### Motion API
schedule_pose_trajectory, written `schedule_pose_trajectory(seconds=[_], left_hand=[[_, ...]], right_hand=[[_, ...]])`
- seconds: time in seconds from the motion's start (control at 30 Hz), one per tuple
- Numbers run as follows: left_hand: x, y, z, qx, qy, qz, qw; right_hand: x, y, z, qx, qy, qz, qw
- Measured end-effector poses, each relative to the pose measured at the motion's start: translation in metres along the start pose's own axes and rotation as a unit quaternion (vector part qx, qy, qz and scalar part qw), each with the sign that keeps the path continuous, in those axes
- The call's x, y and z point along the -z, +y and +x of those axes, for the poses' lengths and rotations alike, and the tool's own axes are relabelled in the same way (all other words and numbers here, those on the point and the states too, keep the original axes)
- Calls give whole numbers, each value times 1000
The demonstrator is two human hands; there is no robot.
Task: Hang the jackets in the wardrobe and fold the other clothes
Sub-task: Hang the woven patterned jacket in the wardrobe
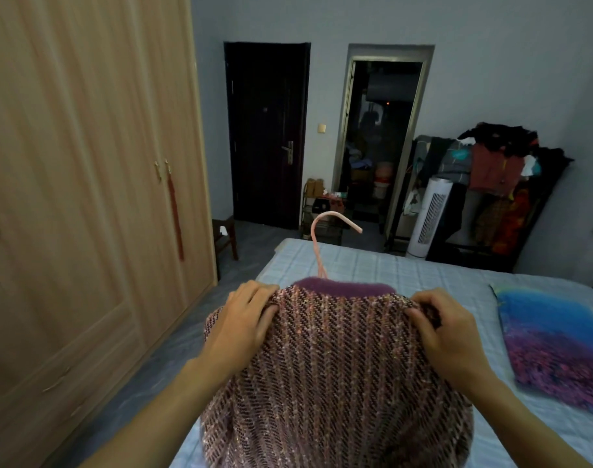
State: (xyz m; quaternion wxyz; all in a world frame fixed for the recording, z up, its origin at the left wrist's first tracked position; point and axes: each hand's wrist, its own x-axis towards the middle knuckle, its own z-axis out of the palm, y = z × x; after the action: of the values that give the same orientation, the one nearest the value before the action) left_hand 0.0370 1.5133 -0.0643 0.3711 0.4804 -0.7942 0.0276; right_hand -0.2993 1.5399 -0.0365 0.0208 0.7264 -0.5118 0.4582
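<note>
Both your hands pinch the jacket (335,366) at its shoulders, left hand (244,322), right hand (450,332), over the bed (406,265); a pink hanger (322,238) pokes from the collar.

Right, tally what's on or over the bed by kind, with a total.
Jackets: 1, the tweed jacket, held by the left hand and right hand
Hangers: 1, the pink hanger inside it
Folded clothes: 1, blue and purple, on the bed
Total: 3

Two bare forearms — no sleeves, watch or bracelet in view — end in the left hand (246,324) and right hand (452,332), ringless, with short nails.
</note>
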Motion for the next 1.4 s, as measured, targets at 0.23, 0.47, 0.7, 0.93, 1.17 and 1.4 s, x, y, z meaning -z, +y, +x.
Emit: schedule_pose_trajectory(seconds=[0.23,0.47,0.7,0.93,1.17,1.4], left_hand=[[5,6,9,-77,56,6,995],[0,10,16,-127,71,62,988],[-12,16,17,-107,78,104,986],[-2,9,8,-118,127,69,982],[8,7,6,-102,159,58,980],[13,2,7,-125,129,52,982]], right_hand=[[5,-1,2,24,-19,12,999],[26,7,9,-9,-31,7,999],[41,2,12,13,-15,-35,999],[41,20,-3,3,-97,-34,995],[40,43,-19,-106,-186,24,977],[46,49,-17,-81,-133,-30,987]])
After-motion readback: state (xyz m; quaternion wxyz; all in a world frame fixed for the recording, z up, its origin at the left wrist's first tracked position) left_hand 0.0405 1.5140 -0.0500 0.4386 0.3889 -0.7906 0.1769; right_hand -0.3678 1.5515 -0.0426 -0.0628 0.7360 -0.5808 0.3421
